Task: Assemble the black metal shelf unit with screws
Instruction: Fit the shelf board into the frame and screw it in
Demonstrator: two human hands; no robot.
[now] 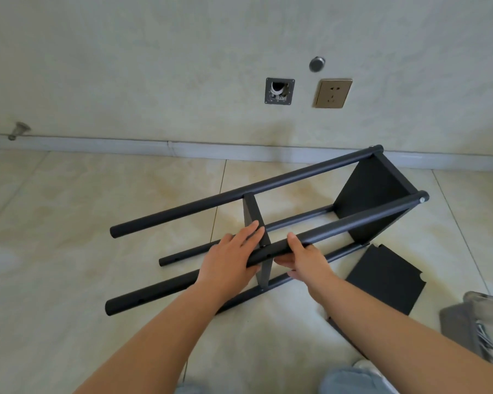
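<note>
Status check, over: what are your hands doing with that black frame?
Left hand flat on middle shelf panel. Right hand gripping near upper post. Shelf unit on its side. Spare panel on floor beside, not obstructing.

A pale, mottled wall (154, 66) meets glossy beige floor tiles (69, 194) along a white skirting board (125, 143). On the wall sit a gold socket plate (333, 93), beside it an open junction box (279, 91), above them a round metal cap (316, 64). A door stopper (18, 129) juts out at far left. Soft, even daylight
</note>
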